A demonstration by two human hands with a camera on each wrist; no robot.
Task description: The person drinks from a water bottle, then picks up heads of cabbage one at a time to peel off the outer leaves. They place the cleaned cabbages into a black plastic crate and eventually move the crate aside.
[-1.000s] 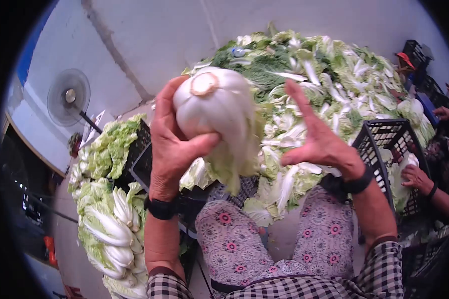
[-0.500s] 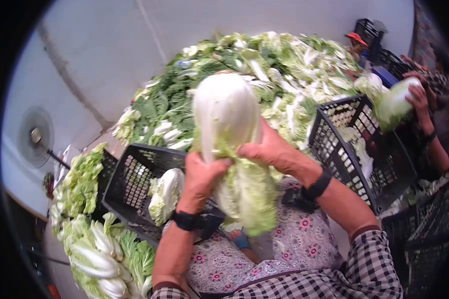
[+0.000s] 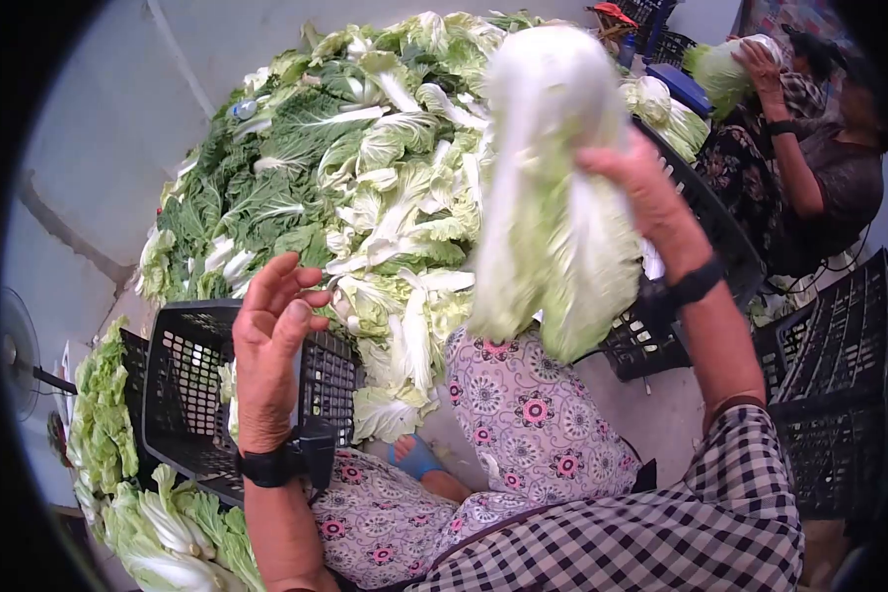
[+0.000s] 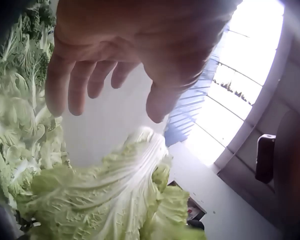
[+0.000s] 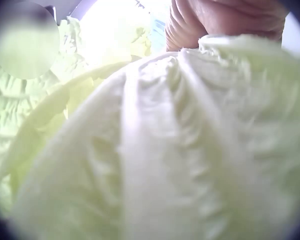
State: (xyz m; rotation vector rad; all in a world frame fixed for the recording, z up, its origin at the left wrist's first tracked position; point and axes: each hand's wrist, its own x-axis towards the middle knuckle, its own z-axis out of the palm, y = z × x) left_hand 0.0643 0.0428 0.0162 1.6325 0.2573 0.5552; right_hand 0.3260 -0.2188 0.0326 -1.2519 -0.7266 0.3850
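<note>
Beside a leaf pile, the right hand grips a cabbage; the left, apart, hangs empty, fingers loosely bent.

Item one, free room: a span of open air between the left hand and the raised cabbage, above the leaf heap, whose uneven top bars any lower pass. Item two, obstacles at left: one black crate, open above, its right part screened by the left hand and wrist. Item three, obstacles at right: the cabbage and the right hand before a second crate, patterned legs below, stacked crates beyond the forearm.
</note>
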